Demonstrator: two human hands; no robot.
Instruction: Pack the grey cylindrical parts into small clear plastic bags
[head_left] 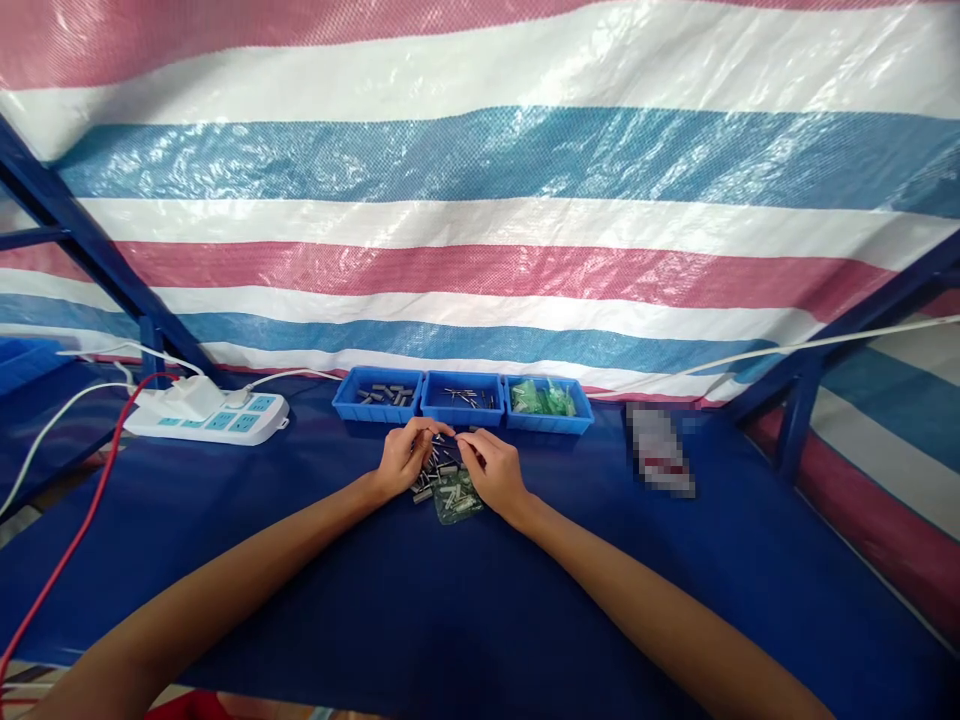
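Both hands meet over a small heap of metal parts (445, 458) in the middle of the blue table. My left hand (405, 457) is closed, thumb and index finger pinched at the heap's left side. Across from it, my right hand (491, 467) also pinches with its fingertips close to the left ones. Whatever sits between the fingertips is too small to make out. A clear plastic bag (457, 498) with small metal pieces lies just below the heap, near the right wrist.
Behind the hands stand three blue bins: one with metal cylinders (345, 408), one with thin pins (435, 408), one with green bags (551, 422). A white power strip (251, 427) with cables lies left. A blurred object (664, 455) lies right. Striped sheeting (480, 220) hangs behind.
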